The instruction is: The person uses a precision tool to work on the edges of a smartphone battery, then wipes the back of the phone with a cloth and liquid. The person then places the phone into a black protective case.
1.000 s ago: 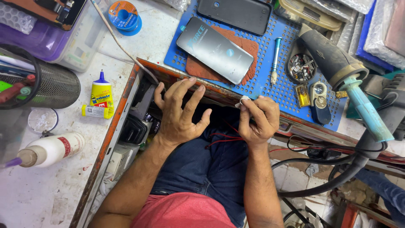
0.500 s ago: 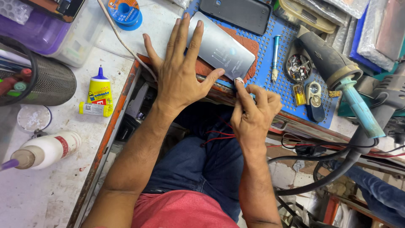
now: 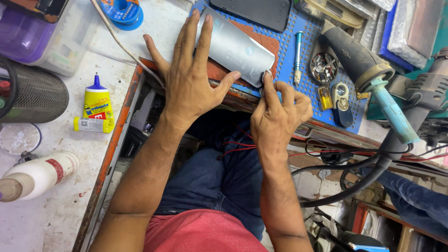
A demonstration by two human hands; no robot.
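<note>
Both hands have risen from the open drawer to the grey phone (image 3: 235,46) on the blue mat (image 3: 305,74). Left hand (image 3: 189,79) lies flat, fingers spread, on its left end. Right hand (image 3: 280,112) pinches its near right corner.

The left hand (image 3: 189,79) covers the near-left part of the grey phone (image 3: 235,46). The dark phone (image 3: 254,11) and the purple box (image 3: 28,30) are cut by the top edge.
</note>
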